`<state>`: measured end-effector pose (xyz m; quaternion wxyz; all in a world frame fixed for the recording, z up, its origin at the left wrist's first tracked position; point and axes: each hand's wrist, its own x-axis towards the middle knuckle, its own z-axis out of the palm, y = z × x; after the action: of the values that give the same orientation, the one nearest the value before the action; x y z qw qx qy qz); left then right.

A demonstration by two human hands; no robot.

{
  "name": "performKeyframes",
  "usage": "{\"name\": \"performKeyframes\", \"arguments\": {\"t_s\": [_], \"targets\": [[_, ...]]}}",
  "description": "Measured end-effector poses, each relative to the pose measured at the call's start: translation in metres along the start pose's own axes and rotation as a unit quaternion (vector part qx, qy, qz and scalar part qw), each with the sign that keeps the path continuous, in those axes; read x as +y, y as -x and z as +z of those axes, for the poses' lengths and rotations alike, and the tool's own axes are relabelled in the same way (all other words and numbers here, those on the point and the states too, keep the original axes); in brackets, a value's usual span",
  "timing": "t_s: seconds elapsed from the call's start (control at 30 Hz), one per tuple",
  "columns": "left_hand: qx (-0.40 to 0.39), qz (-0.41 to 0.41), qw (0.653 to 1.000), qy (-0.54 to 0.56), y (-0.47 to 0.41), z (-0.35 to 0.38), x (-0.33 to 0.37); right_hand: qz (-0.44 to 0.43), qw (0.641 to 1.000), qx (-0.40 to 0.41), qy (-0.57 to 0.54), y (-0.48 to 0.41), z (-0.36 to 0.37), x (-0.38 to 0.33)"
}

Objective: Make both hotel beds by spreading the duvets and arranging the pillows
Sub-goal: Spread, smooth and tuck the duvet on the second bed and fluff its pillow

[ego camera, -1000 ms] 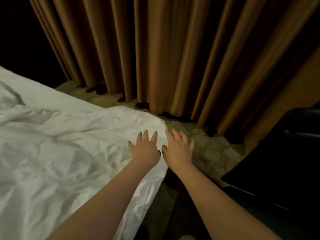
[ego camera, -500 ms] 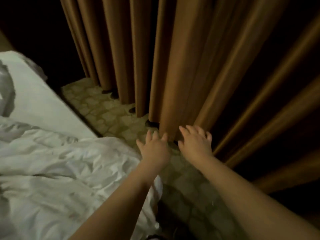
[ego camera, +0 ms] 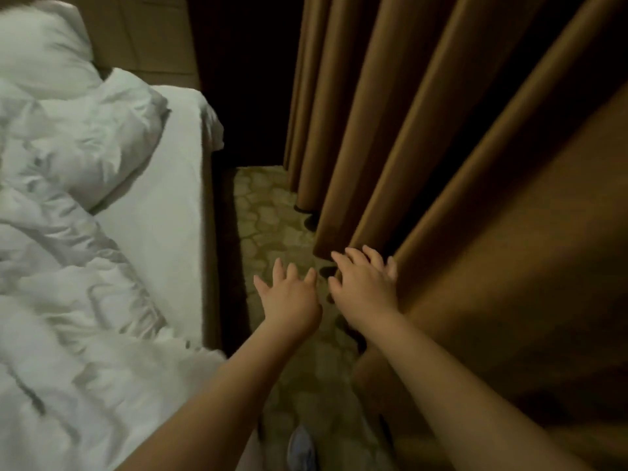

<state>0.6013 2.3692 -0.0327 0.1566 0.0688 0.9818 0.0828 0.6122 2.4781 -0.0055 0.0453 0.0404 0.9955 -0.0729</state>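
Plainly empty, the left hand (ego camera: 289, 297) and right hand (ego camera: 365, 287) hover spread beside the bed (ego camera: 163, 215); the duvet (ego camera: 68, 300) lies bunched on the bed, and a careless tug could slide its overhanging edge off.

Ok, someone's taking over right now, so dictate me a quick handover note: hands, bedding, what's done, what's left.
Left hand: open, empty, over the carpet.
Right hand: open, empty, at a curtain fold.
Duvet: crumpled on the bed, leaving a strip of sheet bare along the carpet side.
Pillows: bunched at the head end, not arranged; partly blurred.
Done: nothing visible on this bed.
Left: spread the duvet, set the pillows, then the second bed, which is out of view.
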Motion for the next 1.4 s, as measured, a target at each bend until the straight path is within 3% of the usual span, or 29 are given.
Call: {"name": "performKeyframes", "arguments": {"t_s": [0.4, 0.57, 0.7, 0.9, 1.23, 1.4], "targets": [[0.104, -0.136, 0.985, 0.008, -0.236, -0.138, -0.043, -0.140, 0.987, -0.006, -0.081, -0.311, -0.045, -0.036], [0.147, -0.206, 0.967, 0.033, -0.328, -0.164, -0.061, -0.238, 0.968, -0.047, -0.066, -0.430, -0.045, -0.073], [0.216, -0.260, 0.940, 0.042, -0.409, -0.215, -0.085, -0.309, 0.948, -0.032, -0.067, -0.544, -0.066, -0.124], [0.192, -0.363, 0.911, 0.043, -0.501, -0.249, -0.162, -0.412, 0.905, -0.087, -0.056, -0.649, -0.054, -0.206], [0.189, -0.339, 0.920, 0.059, -0.742, -0.339, -0.323, -0.374, 0.926, -0.049, 0.005, -0.924, -0.061, -0.339], [0.168, -0.363, 0.914, 0.067, -0.824, -0.371, -0.398, -0.401, 0.910, -0.098, 0.027, -1.017, -0.040, -0.413]]}}
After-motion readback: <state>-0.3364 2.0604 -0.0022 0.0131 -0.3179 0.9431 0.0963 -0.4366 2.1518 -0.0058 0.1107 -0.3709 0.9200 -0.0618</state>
